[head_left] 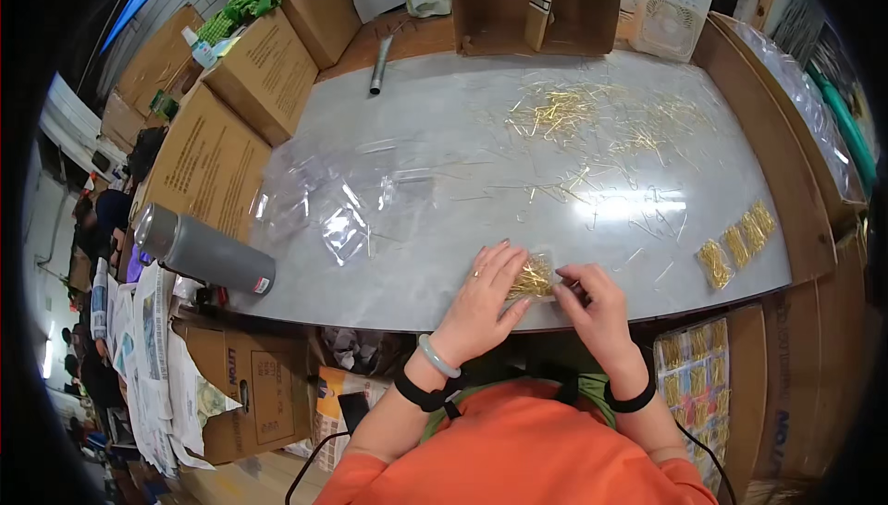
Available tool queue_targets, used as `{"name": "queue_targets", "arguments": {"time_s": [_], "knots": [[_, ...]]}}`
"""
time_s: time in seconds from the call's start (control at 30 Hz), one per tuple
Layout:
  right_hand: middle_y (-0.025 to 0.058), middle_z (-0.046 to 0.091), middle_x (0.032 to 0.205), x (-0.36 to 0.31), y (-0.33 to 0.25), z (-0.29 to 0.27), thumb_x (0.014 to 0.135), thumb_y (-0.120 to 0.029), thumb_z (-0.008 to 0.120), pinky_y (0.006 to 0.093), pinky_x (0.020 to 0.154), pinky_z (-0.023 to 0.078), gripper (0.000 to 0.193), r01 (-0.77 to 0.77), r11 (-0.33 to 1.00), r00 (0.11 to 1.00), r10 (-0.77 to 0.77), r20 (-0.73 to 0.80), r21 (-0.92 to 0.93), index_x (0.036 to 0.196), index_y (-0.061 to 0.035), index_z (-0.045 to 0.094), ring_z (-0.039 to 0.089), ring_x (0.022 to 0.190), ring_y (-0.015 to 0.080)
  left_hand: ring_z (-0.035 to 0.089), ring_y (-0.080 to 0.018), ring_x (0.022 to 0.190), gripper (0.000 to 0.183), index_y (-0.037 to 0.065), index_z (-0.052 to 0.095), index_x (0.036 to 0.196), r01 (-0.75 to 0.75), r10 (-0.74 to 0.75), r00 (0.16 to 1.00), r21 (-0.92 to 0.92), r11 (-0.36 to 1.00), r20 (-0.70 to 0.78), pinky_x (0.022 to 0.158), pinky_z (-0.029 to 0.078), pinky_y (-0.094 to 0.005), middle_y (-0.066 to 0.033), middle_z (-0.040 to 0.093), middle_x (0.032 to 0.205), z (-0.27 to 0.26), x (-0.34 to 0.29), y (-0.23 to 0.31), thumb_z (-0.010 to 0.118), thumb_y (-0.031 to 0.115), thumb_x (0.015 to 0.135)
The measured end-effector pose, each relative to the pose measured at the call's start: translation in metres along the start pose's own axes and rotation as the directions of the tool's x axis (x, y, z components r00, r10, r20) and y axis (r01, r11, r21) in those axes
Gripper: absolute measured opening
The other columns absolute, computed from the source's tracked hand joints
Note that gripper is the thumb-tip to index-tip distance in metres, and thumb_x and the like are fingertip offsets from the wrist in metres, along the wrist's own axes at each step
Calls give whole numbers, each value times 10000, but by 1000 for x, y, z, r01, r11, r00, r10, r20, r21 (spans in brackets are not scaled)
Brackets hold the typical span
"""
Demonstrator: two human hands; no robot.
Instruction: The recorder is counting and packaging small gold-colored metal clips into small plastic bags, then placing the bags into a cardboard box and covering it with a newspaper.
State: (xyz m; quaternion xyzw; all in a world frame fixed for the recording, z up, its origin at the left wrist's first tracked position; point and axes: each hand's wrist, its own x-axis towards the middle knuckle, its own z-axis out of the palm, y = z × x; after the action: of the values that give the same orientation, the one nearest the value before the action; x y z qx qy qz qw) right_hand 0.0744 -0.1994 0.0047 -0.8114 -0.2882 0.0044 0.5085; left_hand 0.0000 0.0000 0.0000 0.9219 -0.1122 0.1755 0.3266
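Note:
A small clear plastic bag (533,277) filled with thin gold-coloured wire hooks lies near the table's front edge, between my hands. My left hand (483,294) rests flat over its left side, with the fingers stretched out and the thumb by the near edge. At the bag's right edge, the thumb and bent fingers of my right hand (595,304) close on the plastic. Farther back on the grey tabletop, loose gold wire hooks (561,113) lie in a scattered heap, and more are strewn toward me. Three filled bags (737,244) sit in a row at the right.
Flat clear plastic bags (344,200) spread over the left of the table. A grey bottle (205,248) lies tilted at the left edge. A metal tube (380,65), an open cardboard box (536,15) and a white fan (670,13) stand at the back. Cardboard walls line the right side.

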Motion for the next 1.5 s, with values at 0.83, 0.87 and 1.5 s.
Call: {"name": "queue_targets", "arguments": {"time_s": [0.83,0.87,1.5], "knots": [[120,654,1075,-14,-14,12,817,-75,758,378,794,492,439,333,876,923,-378,-67,-350,1232,-36,618,606,899,285,448,-426,1306,612,23,489,1363,12,-14,1000,-116,993,-19,1120,368,-501,-207,508,1334,4,0,-3,740,187,829],[119,657,1085,-14,-19,14,810,-75,763,389,811,488,436,321,877,922,-376,-94,-356,1221,-35,622,604,905,292,438,-433,1308,614,24,487,1359,10,-11,1000,-110,994,-11,1118,371,-507,-209,504,1324,4,0,-2,739,180,821],[49,674,855,6,1,-2,928,-30,670,223,595,495,142,-431,657,880,458,126,619,1057,-19,612,616,667,88,466,-418,1301,587,17,511,1344,-2,4,1000,-94,996,26,1151,332,-517,-209,509,1332,-2,1,0,734,242,851]]}}
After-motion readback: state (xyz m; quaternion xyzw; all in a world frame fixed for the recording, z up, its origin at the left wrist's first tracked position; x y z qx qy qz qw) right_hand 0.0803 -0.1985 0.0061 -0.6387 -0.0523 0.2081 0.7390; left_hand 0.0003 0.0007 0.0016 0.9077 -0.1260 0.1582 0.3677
